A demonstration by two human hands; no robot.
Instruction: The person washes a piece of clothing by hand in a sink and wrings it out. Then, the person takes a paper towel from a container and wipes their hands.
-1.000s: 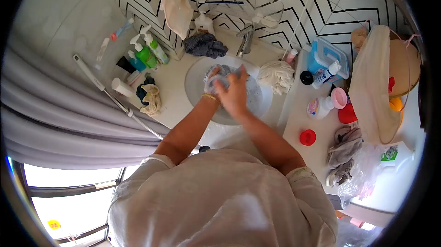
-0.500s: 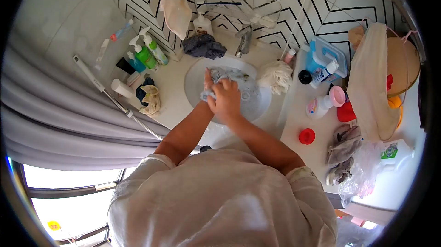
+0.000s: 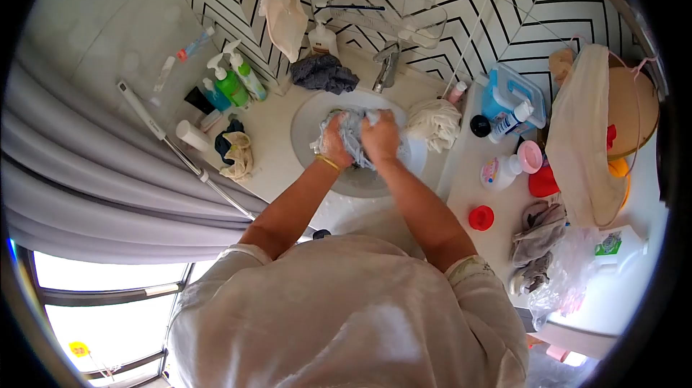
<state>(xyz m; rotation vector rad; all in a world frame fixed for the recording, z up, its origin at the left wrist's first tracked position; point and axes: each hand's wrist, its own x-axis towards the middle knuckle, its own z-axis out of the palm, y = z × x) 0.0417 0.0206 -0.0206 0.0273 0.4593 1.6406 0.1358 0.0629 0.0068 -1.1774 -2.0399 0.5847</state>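
Note:
A wet, soapy grey-blue cloth (image 3: pixel 352 135) is bunched between my two hands over the white sink basin (image 3: pixel 300 122). My left hand (image 3: pixel 334 146) is closed on its left side, with a yellow bracelet at the wrist. On the right side, my right hand (image 3: pixel 380 137) grips the cloth with curled fingers. Some of the cloth's lower part hangs into the basin, and sudsy water shows around it. Behind the basin stands a metal faucet (image 3: pixel 386 65).
A dark wet cloth (image 3: pixel 323 73) lies at the basin's back left, a cream cloth (image 3: pixel 434 123) at its right. Pump bottles (image 3: pixel 231 86) stand at left. A blue box (image 3: pixel 532 97), a red cap (image 3: pixel 481 218) and a foam pump bottle (image 3: pixel 499 172) sit on the right counter.
My right hand, which lay across my left, has moved up and right. The hands are now side by side, with the cloth raised and bunched between them.

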